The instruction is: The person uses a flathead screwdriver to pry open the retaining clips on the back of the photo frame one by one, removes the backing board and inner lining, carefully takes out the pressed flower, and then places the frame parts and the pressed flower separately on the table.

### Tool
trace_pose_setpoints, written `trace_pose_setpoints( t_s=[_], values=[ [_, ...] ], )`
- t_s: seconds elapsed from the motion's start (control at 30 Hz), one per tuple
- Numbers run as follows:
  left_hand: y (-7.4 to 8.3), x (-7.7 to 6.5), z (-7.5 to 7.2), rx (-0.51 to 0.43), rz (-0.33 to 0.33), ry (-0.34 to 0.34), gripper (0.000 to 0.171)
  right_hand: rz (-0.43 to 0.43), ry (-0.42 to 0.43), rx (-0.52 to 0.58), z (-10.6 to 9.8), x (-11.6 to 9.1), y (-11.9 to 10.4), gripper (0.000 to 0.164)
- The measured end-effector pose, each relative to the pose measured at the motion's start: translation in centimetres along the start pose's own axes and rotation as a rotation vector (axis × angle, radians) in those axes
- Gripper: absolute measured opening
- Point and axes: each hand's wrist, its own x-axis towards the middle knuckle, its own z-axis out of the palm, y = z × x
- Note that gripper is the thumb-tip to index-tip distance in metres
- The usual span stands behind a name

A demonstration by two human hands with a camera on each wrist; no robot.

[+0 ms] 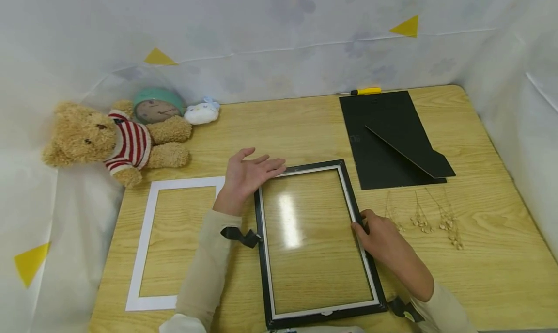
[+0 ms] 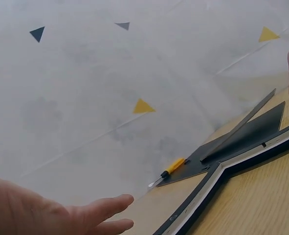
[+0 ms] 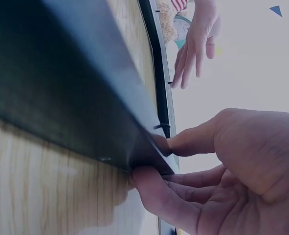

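A black picture frame (image 1: 344,187) with a pale inner edge and a clear, shiny pane lies in front of the person, its near end close to the body. The right hand (image 1: 385,238) pinches the frame's right side between thumb and fingers; the right wrist view shows these fingers (image 3: 159,196) at the rim up close. Palm turned up, the left hand (image 1: 246,178) has its fingers extended by the frame's far left corner and grips nothing. Whether its fingertips touch the frame is hard to tell. A white mat border (image 1: 146,241) lies left of the frame, partly behind the left forearm.
A black backing board (image 1: 379,129) with its stand flap raised lies at the far right, a yellow-handled screwdriver (image 1: 368,90) behind it. Dried flower sprigs (image 1: 420,221) lie right of the frame. A teddy bear (image 1: 131,141), green clock (image 1: 159,105) and small white plush (image 1: 202,112) sit far left.
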Motion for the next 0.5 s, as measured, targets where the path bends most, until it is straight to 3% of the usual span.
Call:
trace_pose_setpoints(
  t_s=[0.3, 0.4, 0.5],
  values=[
    [0.3, -1.3, -0.5, 0.148, 0.063, -0.058, 0.069, -0.004, 0.023, -0.015, -0.1, 0.6, -0.6, 0.033],
    [0.8, -1.8, -0.9, 0.315, 0.124, -0.081, 0.062, -0.016, -0.011, -0.058, -0.9, 0.8, -0.9, 0.038],
    [1.5, -2.2, -1.0, 0.585, 0.229, -0.064, 0.057, -0.025, -0.016, -0.116, -2.8, 1.6, -1.4, 0.046]
  ],
)
